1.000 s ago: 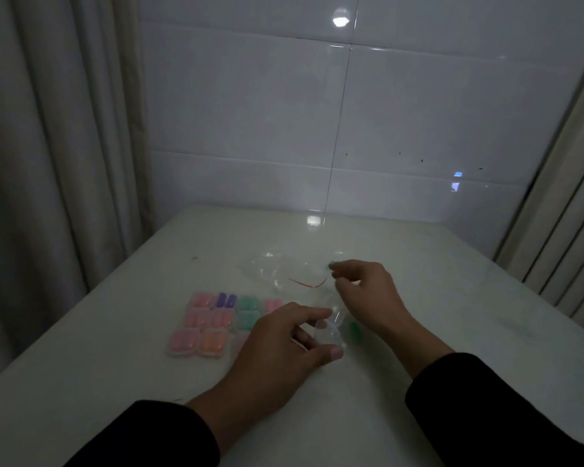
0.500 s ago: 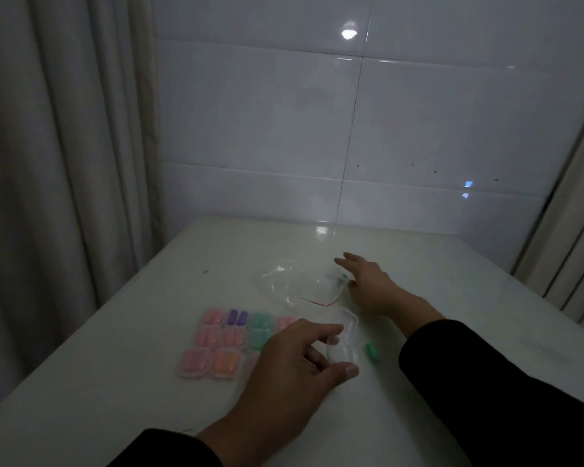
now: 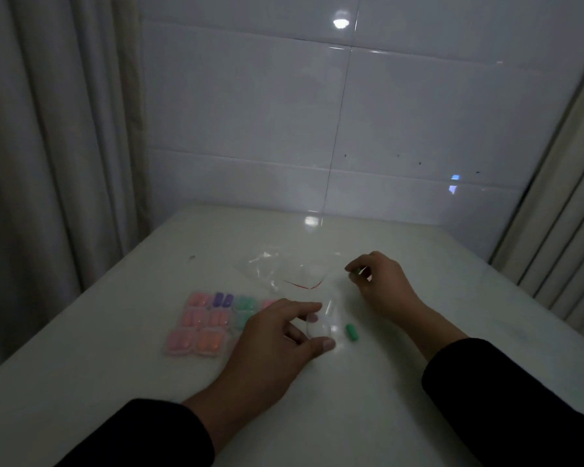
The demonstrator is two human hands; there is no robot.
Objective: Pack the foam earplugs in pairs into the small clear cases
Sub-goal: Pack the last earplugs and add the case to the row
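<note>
Against the frame half a second earlier, the right hand (image 3: 381, 281) has drawn back from the mouth of the clear plastic bag (image 3: 284, 269) and now sits to the bag's right, fingers curled, with a small green earplug (image 3: 357, 271) pinched at the fingertips. Earlier those fingers lay extended toward the bag. The left hand (image 3: 277, 338) has kept its place and its grip: thumb and forefinger hold the open clear case (image 3: 321, 323) on the white counter (image 3: 115, 382), the case's raised lid standing on the far side.

A second green earplug (image 3: 352, 332) lies loose on the counter just right of the case and apart from both hands. Its long axis runs roughly away from the viewer, tilted slightly leftward at the far end; which end is the tip cannot be told in this dim light. The orientation of the pinched earplug cannot be made out.

Left of the left hand, packed cases (image 3: 204, 326) sit in rows, touching one another, showing pink, orange, purple and green contents. The bag lies beyond them, its red seal line (image 3: 302, 284) facing the viewer.
</note>
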